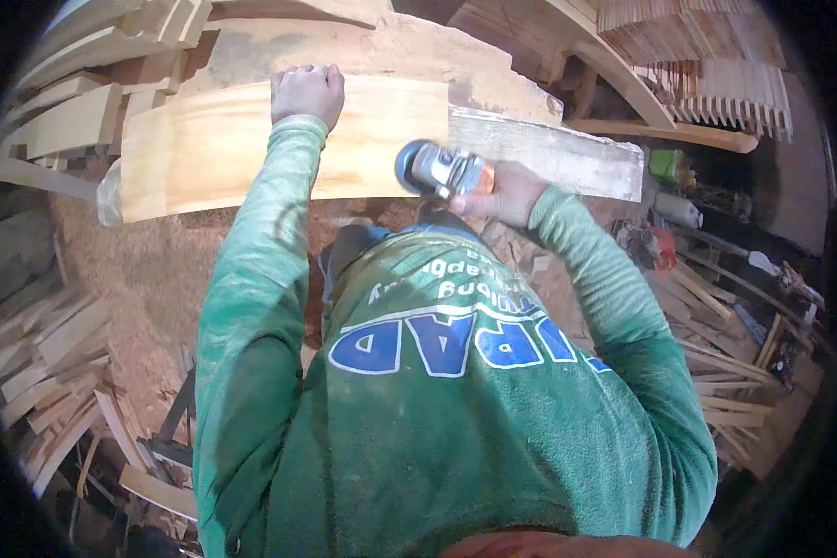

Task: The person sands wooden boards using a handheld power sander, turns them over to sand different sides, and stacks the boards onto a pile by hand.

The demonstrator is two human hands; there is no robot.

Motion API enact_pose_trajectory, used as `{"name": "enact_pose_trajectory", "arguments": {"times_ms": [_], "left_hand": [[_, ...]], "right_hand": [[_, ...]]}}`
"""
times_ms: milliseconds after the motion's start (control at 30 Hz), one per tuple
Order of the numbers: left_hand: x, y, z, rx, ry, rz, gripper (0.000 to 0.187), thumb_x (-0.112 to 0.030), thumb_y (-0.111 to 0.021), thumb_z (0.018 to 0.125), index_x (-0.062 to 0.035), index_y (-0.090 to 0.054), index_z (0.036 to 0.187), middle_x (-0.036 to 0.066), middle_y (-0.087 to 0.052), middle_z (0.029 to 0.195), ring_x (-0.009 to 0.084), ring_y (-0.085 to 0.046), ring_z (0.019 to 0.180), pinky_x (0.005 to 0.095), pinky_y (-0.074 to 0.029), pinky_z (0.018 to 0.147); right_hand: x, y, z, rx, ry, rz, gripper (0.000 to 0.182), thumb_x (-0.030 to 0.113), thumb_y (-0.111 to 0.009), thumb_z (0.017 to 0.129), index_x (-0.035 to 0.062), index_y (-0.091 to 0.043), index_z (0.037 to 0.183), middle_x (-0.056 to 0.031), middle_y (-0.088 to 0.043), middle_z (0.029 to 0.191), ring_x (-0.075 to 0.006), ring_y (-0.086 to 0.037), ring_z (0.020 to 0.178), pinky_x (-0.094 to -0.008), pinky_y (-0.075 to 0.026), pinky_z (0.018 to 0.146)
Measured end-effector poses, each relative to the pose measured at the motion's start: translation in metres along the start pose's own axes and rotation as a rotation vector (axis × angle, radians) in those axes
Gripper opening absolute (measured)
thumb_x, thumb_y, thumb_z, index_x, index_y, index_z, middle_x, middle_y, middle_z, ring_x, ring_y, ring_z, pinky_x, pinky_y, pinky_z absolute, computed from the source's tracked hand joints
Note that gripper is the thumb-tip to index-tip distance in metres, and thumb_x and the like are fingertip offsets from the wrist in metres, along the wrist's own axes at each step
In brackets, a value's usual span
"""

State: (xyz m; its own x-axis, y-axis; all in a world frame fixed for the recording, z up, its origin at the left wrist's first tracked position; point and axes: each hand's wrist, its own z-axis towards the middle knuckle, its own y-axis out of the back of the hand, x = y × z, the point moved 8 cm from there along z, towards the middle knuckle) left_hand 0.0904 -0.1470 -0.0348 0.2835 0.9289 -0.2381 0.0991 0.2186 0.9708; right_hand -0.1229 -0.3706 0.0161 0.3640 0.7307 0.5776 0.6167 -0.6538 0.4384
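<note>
A wide, pale wooden board (223,135) lies across the bench in front of me. At its far edge my left hand (308,95) is closed, knuckles up and fingers curled over the wood. My right hand (504,193) wraps around a handheld power sander (448,171), silver and orange with a round dark disc at its left end. The disc overlaps the near edge of the board, right of the middle. Beneath the board's right end, a grey, weathered plank (567,158) extends to the right.
Cut wood pieces (74,112) are stacked at the upper left, with more scraps (56,372) below. Slatted wood (716,93) is piled at the upper right. Sawdust covers the floor (139,288). A green container (665,166) and a red object (662,248) sit at right.
</note>
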Motion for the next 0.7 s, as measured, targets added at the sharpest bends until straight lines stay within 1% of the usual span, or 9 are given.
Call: {"name": "enact_pose_trajectory", "arguments": {"times_ms": [100,167,267,367,433,567,600,633,700], "left_hand": [[0.002,0.001,0.001,0.003,0.031,-0.092,0.044,-0.039,-0.040,0.104,-0.0082,-0.071,0.107,0.017,-0.074,0.107,0.0360,-0.066,0.108,0.0493,-0.042,0.103],[0.007,0.008,-0.003,-0.045,0.094,-0.268,0.039,-0.038,-0.041,0.104,-0.0090,-0.065,0.115,0.017,-0.074,0.105,0.0376,-0.066,0.107,0.0493,-0.042,0.102],[0.009,0.007,-0.001,0.002,0.088,-0.292,0.036,-0.039,-0.043,0.104,-0.0108,-0.058,0.121,0.019,-0.074,0.103,0.0395,-0.066,0.107,0.0492,-0.041,0.103],[0.008,0.010,-0.001,-0.089,0.066,-0.294,0.030,-0.036,-0.046,0.102,-0.0099,-0.057,0.115,0.016,-0.074,0.086,0.0351,-0.069,0.095,0.0479,-0.041,0.103],[0.006,0.015,-0.003,-0.111,0.049,-0.300,0.030,-0.036,-0.047,0.102,-0.0097,-0.057,0.115,0.016,-0.074,0.086,0.0351,-0.069,0.094,0.0477,-0.041,0.102],[0.006,0.016,-0.004,-0.126,0.032,-0.304,0.030,-0.036,-0.048,0.102,-0.0096,-0.058,0.114,0.017,-0.074,0.086,0.0353,-0.069,0.094,0.0479,-0.041,0.102],[0.006,0.014,-0.003,-0.115,0.027,-0.304,0.030,-0.035,-0.048,0.101,-0.0095,-0.058,0.113,0.017,-0.074,0.086,0.0352,-0.069,0.094,0.0479,-0.041,0.102],[0.006,0.013,-0.002,-0.105,0.025,-0.305,0.030,-0.035,-0.049,0.101,-0.0094,-0.059,0.113,0.017,-0.074,0.087,0.0352,-0.069,0.094,0.0479,-0.041,0.102],[0.007,0.010,-0.003,-0.091,0.028,-0.300,0.030,-0.036,-0.049,0.101,-0.0102,-0.059,0.113,0.017,-0.074,0.091,0.0355,-0.069,0.096,0.0479,-0.041,0.102]], "right_hand": [[0.040,-0.018,-0.008,0.100,-0.088,-0.124,0.075,0.071,-0.070,0.077,0.0108,-0.069,0.122,-0.0201,-0.073,0.110,-0.0358,-0.069,0.107,-0.0442,-0.050,0.096],[0.045,-0.024,0.009,0.031,-0.026,-0.154,0.073,0.071,-0.070,0.077,0.0113,-0.070,0.120,-0.0189,-0.074,0.108,-0.0346,-0.069,0.105,-0.0435,-0.051,0.095],[0.049,-0.011,0.038,-0.016,-0.050,-0.045,0.074,0.073,-0.069,0.077,0.0121,-0.071,0.119,-0.0186,-0.074,0.109,-0.0330,-0.070,0.104,-0.0425,-0.052,0.094],[0.042,0.035,0.059,-0.210,-0.065,0.066,0.085,0.077,-0.069,0.075,0.0075,-0.070,0.123,-0.0203,-0.073,0.111,-0.0300,-0.069,0.106,-0.0399,-0.052,0.095],[0.029,0.067,0.066,-0.323,-0.126,0.073,0.089,0.079,-0.068,0.074,0.0051,-0.069,0.124,-0.0205,-0.073,0.112,-0.0291,-0.069,0.107,-0.0391,-0.052,0.096],[0.021,0.062,0.039,-0.279,-0.329,0.097,0.087,0.077,-0.071,0.074,0.0071,-0.068,0.126,-0.0166,-0.072,0.113,-0.0250,-0.069,0.102,-0.0371,-0.053,0.092],[0.018,0.038,0.046,-0.331,0.017,0.341,0.078,0.069,-0.076,0.075,0.0073,-0.069,0.123,-0.0148,-0.073,0.110,-0.0222,-0.068,0.100,-0.0370,-0.053,0.091],[0.020,0.018,0.035,-0.263,0.022,0.306,0.071,0.061,-0.078,0.077,0.0072,-0.070,0.122,-0.0139,-0.073,0.109,-0.0216,-0.068,0.099,-0.0369,-0.054,0.091],[0.036,-0.017,0.009,-0.029,-0.113,0.084,0.071,0.063,-0.076,0.077,0.0105,-0.068,0.125,-0.0164,-0.073,0.111,-0.0274,-0.069,0.103,-0.0390,-0.051,0.096]]}}
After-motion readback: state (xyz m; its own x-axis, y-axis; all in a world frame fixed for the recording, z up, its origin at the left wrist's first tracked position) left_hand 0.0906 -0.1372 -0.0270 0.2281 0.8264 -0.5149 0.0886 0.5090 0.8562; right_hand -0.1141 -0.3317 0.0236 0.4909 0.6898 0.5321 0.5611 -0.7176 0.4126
